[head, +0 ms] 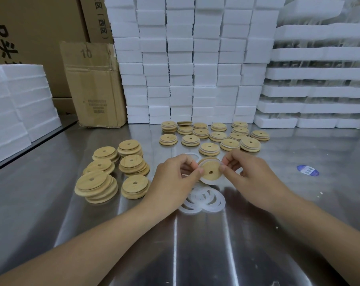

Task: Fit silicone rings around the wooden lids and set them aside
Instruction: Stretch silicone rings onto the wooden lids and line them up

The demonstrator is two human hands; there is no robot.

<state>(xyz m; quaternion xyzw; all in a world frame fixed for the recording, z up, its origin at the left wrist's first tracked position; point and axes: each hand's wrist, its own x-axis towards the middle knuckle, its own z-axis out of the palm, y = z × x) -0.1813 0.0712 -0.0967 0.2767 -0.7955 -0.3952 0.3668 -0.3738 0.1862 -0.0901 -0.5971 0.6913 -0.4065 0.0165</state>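
Small box (92, 85): upper left of the frame, "10" printed near its top; a block of small print lower down, too blurred to read.
Big cartons (30, 27): top left corner, a large "P" and Chinese characters partly cut off; "西区" in brackets on the neighbouring one.
Sticker (307, 170): blue oval, right of centre on the table (51, 203), print too small to read.
Lid (210, 170): centre of the frame, held off the table between both hands, tilted with its face and centre hole toward the camera.
Ring (214, 183): translucent white, partly round the lid, showing along the lower and right rim.
Left hand (173, 178): pinching the lid's left edge, thumb on the face, fingers curled behind.
Right hand (251, 172): pinching the ring at the lid's right edge, thumb in front, fingers curled.
Loose rings (204, 200): overlapping heap flat on the table just below the held lid; exact count unclear.
Single ring (192, 155): flat on the table, just above the left hand.
Bare lids (96, 185): six stacks, left of centre, beside the left hand.
Finished lids (209, 148): about sixteen spots, upper centre beyond the hands, some two high, a white edge on several.
Foam blocks (206, 58): white wall across the top, more at the left edge; too many to count.
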